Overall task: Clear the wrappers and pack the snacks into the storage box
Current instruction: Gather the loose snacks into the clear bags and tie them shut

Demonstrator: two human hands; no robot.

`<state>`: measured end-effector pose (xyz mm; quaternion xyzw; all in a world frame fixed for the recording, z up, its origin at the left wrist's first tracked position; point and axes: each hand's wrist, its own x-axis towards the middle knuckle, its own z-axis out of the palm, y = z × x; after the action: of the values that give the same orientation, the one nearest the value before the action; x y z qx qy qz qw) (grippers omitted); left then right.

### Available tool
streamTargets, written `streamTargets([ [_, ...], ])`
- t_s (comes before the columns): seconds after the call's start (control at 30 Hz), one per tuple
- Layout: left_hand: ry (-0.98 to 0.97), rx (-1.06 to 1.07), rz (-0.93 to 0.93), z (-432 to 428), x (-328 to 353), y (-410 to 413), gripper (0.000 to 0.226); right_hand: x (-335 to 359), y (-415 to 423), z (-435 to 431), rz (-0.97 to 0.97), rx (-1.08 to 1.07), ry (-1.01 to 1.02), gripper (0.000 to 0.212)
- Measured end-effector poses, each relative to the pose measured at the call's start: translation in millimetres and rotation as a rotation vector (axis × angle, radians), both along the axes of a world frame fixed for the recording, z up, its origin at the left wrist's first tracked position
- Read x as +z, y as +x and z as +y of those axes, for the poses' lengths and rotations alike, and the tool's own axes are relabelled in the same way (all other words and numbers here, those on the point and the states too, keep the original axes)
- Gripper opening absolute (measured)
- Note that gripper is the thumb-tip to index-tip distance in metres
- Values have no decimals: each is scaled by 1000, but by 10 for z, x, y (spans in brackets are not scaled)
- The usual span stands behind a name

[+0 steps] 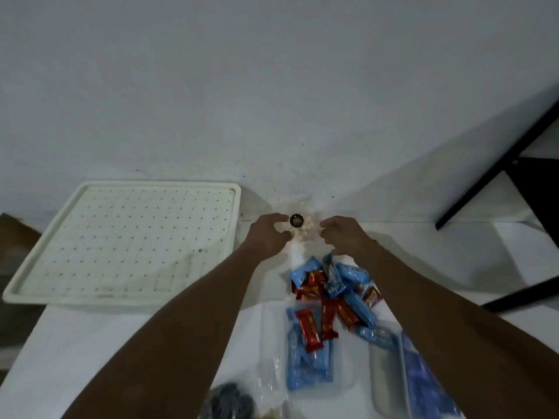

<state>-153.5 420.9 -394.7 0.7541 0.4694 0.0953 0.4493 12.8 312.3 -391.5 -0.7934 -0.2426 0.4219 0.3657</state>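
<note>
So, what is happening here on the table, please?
A person reaches with both hands to a clear pack of pale snacks, with a black sticker, near the table's far edge. The left hand holds it; whether the right hand grips it is unclear. Red and blue snack packets lie piled nearer.

Tray: large white perforated plastic tray (127,243), matt, scuffed and stained.
Bars: small red foil-wrapped bars (308,329), glossy, creased.
Packets: blue plastic snack packets (360,306), shiny film.
Bag: clear plastic bag of pale snacks (302,234), wrinkled, see-through.
Table: white table top (121,358), smooth, matt.
</note>
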Motion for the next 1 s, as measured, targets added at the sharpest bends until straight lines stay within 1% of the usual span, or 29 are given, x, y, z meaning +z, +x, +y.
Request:
streamTargets([
  [0.07, -88, -25, -2, -254, 174, -173, 40, 170, -193, -293, 72, 7, 31, 14],
  [0.1, -153, -43, 4, -403, 249, -271, 38, 229, -299, -450, 94, 23, 47, 12],
  [0.17, -242, -77, 30, -734, 362, -498, 36, 298, -518, -757, 57, 74, 31, 13],
  [0.23, -278, -97, 67, -1104, 389, -752, 35, 320, -743, -1095, 34, 123, 11, 12],
  [0.33, -370, -129, 93, -1648, 301, -1140, 44, 218, -1038, -1604, 67, 240, -57, 9],
  [0.37, -383, -131, 114, -1830, 235, -1261, 42, 151, -1136, -1780, 55, 287, -96, 7],
  [0.43, -329, -85, 166, -2179, 73, -1467, 28, -41, -1332, -2113, 22, 360, -161, 8],
  [0.47, -229, -59, 213, -2355, -27, -1569, 23, -155, -1434, -2281, 8, 391, -183, 14],
  [0.53, 46, -17, 297, -2675, -210, -1767, 20, -386, -1625, -2596, -65, 451, -184, 27],
  [0.57, 116, 9, 284, -2817, -293, -1859, 19, -471, -1714, -2736, -120, 481, -165, 32],
  [0.67, 137, 84, 218, -3157, -486, -2075, 20, -661, -1906, -2988, -203, 532, -114, 37],
  [0.77, 162, 187, 257, -3413, -646, -2231, 26, -807, -2017, -3041, -224, 550, -133, 43],
  [0.83, 124, 244, 249, -3537, -775, -2309, 28, -919, -2074, -3044, -245, 563, -127, 42],
  [0.93, 5, 351, 138, -3602, -905, -2343, 22, -1078, -2128, -3019, -334, 549, -108, 39],
  [1.0, 10, 405, 109, -3613, -891, -2311, 14, -1144, -2143, -3027, -342, 546, -97, 35],
])
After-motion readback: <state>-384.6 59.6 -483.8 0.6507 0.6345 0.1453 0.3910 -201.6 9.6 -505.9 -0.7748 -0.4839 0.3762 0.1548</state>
